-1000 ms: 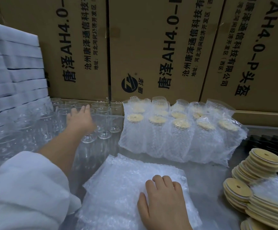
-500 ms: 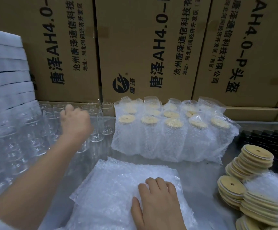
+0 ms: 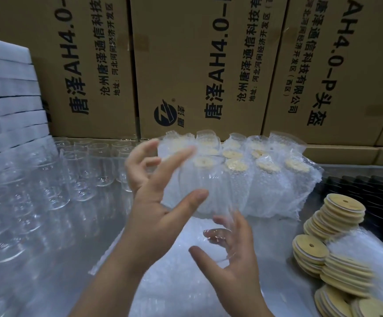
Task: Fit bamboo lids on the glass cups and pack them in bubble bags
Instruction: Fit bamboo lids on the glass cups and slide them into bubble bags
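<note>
At the centre of the frame, a clear glass cup (image 3: 208, 186) is held tilted in the air between both hands, without a lid. The left hand (image 3: 158, 207) spans its side, with the thumb and forefinger stretched along the glass and the other fingers curled behind. Lower down and to the right, the right hand (image 3: 234, 264) cups the other end, its fingers bent round the glass and showing through it. Directly below the hands lies a pile of flat bubble bags (image 3: 163, 289) on a grey metal worktop (image 3: 275, 243). Behind the cup, in the middle distance, a block of packed cups (image 3: 266, 186) stands upright in bubble bags, in two or three rows. About ten pale lids show through the wrapping, but an exact count cannot be made. On the left of the frame stands a crowd of empty glass cups (image 3: 85, 170), too many and too blurred to count. On the lower right, bamboo lids (image 3: 309, 250) lie in five leaning heaps, the lowest cut off by the frame edge. Above these is a patch of dark objects (image 3: 369, 191) that cannot be made out. Across the top of the frame, three large printed cartons (image 3: 199, 65) form a wall, and about eight white foam sheets (image 3: 7, 92) are stacked at the upper left.
</note>
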